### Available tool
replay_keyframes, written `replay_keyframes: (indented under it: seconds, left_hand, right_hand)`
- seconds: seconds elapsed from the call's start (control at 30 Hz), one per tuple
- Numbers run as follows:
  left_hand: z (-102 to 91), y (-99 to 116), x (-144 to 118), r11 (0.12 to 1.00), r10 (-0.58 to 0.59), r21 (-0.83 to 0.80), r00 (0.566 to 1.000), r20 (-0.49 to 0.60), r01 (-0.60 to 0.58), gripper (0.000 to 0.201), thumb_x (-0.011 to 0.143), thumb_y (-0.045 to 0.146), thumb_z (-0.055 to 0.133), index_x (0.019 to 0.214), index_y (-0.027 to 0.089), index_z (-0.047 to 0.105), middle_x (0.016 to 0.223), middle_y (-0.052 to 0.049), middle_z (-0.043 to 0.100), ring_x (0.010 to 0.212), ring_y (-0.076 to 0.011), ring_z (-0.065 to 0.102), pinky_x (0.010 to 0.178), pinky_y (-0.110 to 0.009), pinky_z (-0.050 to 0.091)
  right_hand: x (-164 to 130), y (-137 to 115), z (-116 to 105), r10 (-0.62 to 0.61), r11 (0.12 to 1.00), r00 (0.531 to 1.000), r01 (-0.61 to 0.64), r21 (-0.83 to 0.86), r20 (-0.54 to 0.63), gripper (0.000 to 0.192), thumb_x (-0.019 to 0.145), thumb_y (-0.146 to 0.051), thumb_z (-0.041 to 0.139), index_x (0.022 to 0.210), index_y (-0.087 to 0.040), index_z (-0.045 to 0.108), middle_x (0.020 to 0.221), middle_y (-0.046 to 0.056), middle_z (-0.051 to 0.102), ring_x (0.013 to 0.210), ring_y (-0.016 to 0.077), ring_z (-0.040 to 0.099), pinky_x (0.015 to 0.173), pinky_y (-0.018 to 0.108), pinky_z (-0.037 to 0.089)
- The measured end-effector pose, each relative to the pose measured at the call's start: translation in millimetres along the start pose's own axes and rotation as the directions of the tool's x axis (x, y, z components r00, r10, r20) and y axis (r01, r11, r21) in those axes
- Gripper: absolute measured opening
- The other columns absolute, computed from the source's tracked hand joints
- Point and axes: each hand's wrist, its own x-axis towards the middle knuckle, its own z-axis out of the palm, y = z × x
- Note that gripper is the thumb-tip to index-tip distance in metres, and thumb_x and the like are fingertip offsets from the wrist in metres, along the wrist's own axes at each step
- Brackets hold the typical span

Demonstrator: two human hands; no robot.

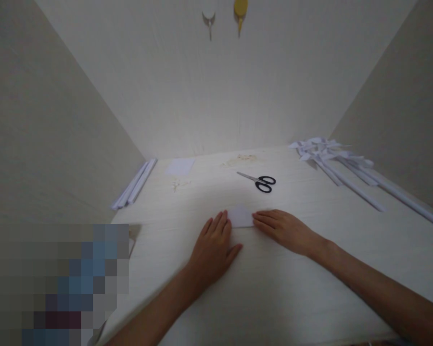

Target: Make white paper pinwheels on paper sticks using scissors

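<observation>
Near the frame's centre a small white paper piece [241,216] lies on the table [274,288], between both hands: the left hand [214,245] rests flat, fingers touching its left edge, the right hand [283,230] flat at its right edge; scissors [260,181] lie just above

On the table [274,288] I count two hands, the left hand [212,247] and the right hand [286,230], and one small folded paper [241,216] between them. There is one pair of scissors [259,181] and one flat paper square [180,166]. On the wall hang two hooks, one silver hook [209,21] and one yellow hook [240,12]; the paper rolls [134,185] at the left and the paper pinwheels [341,166] at the right overlap too much to count exactly.
</observation>
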Motion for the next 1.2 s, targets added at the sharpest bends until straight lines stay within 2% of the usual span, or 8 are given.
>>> replay_keyframes:
  seconds: [0.13, 0.27, 0.37, 0.53, 0.67, 0.8, 1.0, 1.2]
  left_hand:
    - [0.7, 5, 9, 0.992, 0.082, 0.102, 0.994, -0.074, -0.074, 0.032, 0.085, 0.021, 0.035, 0.111, 0.011, 0.05, 0.127, -0.016, 0.046, 0.119, -0.0255, 0.039, 0.099, -0.041, 0.031]
    - [1.5, 15, 10, 0.985, 0.106, 0.14, 0.994, -0.039, -0.1, 0.034, 0.084, 0.01, 0.032, 0.115, 0.01, 0.047, 0.122, -0.016, 0.05, 0.113, -0.0236, 0.045, 0.095, -0.039, 0.035]
    - [0.7, 19, 3, 0.997, 0.056, 0.051, 0.998, -0.012, -0.056, 0.04, 0.084, 0.025, 0.039, 0.12, 0.008, 0.042, 0.12, -0.017, 0.05, 0.113, -0.0256, 0.043, 0.095, -0.041, 0.034]
    - [-2.8, 14, -14, 0.982, 0.167, -0.094, 0.985, 0.051, -0.162, 0.06, 0.081, 0.05, 0.033, 0.131, 0.017, 0.029, 0.132, -0.013, 0.039, 0.124, -0.0283, 0.028, 0.102, -0.052, 0.018]
    - [-5.3, 10, -18, 0.967, 0.223, -0.159, 0.966, 0.13, -0.201, 0.066, 0.082, 0.054, 0.027, 0.136, 0.017, 0.016, 0.141, -0.012, 0.026, 0.131, -0.0288, 0.011, 0.102, -0.054, 0.013]
    - [-7.7, 10, -17, 0.958, 0.248, -0.19, 0.954, 0.167, -0.216, 0.068, 0.081, 0.053, 0.029, 0.136, 0.014, 0.015, 0.143, -0.011, 0.019, 0.131, -0.0283, 0.005, 0.104, -0.053, 0.011]
    - [-11.4, 11, -18, 0.959, 0.231, -0.206, 0.96, 0.16, -0.197, 0.065, 0.08, 0.05, 0.038, 0.134, 0.018, 0.02, 0.143, -0.015, 0.018, 0.131, -0.0286, 0.007, 0.102, -0.055, 0.013]
    - [-8.7, 9, -19, 0.963, 0.18, -0.232, 0.971, 0.158, -0.141, 0.068, 0.075, 0.05, 0.047, 0.132, 0.02, 0.025, 0.14, -0.019, 0.023, 0.131, -0.0308, 0.009, 0.101, -0.057, 0.014]
  right_hand:
    - [3, -5, -4, -0.108, 0.987, 0.994, 0.107, -0.122, 0.002, 0.025, 0.083, -0.006, 0.04, 0.093, -0.011, 0.063, 0.093, 0.013, 0.067, 0.084, 0.0219, 0.062, 0.073, 0.036, 0.051]
    - [3, -15, -6, -0.095, 0.994, 0.995, 0.095, -0.05, -0.01, 0.028, 0.084, -0.006, 0.038, 0.086, -0.014, 0.064, 0.078, 0.011, 0.068, 0.071, 0.0176, 0.061, 0.07, 0.034, 0.049]
    - [1, -21, -8, -0.128, 0.99, 0.991, 0.129, 0.047, -0.034, 0.028, 0.086, -0.009, 0.037, 0.081, -0.016, 0.064, 0.07, 0.009, 0.066, 0.067, 0.016, 0.059, 0.07, 0.033, 0.047]
    - [-1, -20, -19, -0.071, 0.96, 0.997, 0.078, 0.269, -0.035, 0.023, 0.087, -0.018, 0.041, 0.081, -0.019, 0.064, 0.072, 0.005, 0.065, 0.068, 0.0145, 0.057, 0.065, 0.03, 0.044]
    - [7, -17, -29, 0.189, 0.79, 0.982, -0.162, 0.591, 0.018, 0.016, 0.083, -0.022, 0.05, 0.078, -0.018, 0.065, 0.073, 0.004, 0.064, 0.068, 0.0126, 0.058, 0.064, 0.024, 0.046]
    - [24, -10, -29, 0.48, 0.527, 0.851, -0.473, 0.706, 0.212, 0.009, 0.072, -0.024, 0.063, 0.076, -0.017, 0.066, 0.069, 0.002, 0.066, 0.065, 0.0142, 0.061, 0.062, 0.024, 0.048]
    - [50, 4, -7, 0.433, 0.335, 0.793, -0.583, 0.74, 0.428, 0.009, 0.07, -0.017, 0.059, 0.073, -0.014, 0.066, 0.068, 0.004, 0.068, 0.064, 0.0158, 0.063, 0.063, 0.027, 0.049]
    - [60, 5, 12, 0.502, 0.296, 0.757, -0.604, 0.74, 0.418, 0.015, 0.058, -0.011, 0.065, 0.072, -0.014, 0.062, 0.057, -0.001, 0.061, 0.054, 0.0131, 0.059, 0.052, 0.023, 0.046]
